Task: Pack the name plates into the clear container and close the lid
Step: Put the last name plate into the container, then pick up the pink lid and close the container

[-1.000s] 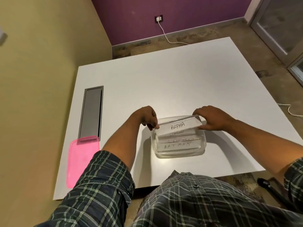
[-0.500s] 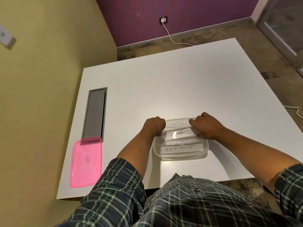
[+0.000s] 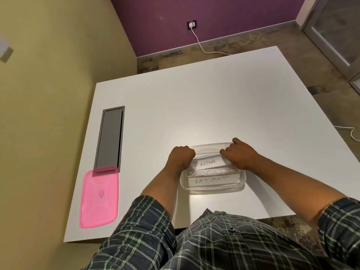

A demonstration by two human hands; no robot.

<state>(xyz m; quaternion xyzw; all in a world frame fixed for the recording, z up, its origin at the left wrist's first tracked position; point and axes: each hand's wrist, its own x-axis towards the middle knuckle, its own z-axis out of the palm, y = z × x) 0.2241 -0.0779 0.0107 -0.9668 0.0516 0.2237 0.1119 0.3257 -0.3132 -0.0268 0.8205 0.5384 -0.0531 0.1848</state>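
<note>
A clear container (image 3: 212, 189) sits near the front edge of the white table (image 3: 194, 106). Inside it a name plate reading BATMAN (image 3: 211, 180) lies at the front, with another plate partly hidden behind it. The ALPHA name plate (image 3: 208, 163) lies at the back of the container. My left hand (image 3: 181, 155) grips its left end with curled fingers. My right hand (image 3: 238, 155) presses on its right end. The pink lid (image 3: 99, 197) lies flat at the table's front left, apart from the container.
A grey cable hatch (image 3: 111, 137) is set into the table's left side, its near end under the pink lid. A yellow wall stands close on the left. A white cable (image 3: 202, 46) runs from a wall socket across the floor behind the table.
The ALPHA plate went from being held tilted above the container down into its back part. Both hands followed it down and now rest at the container's rim.
</note>
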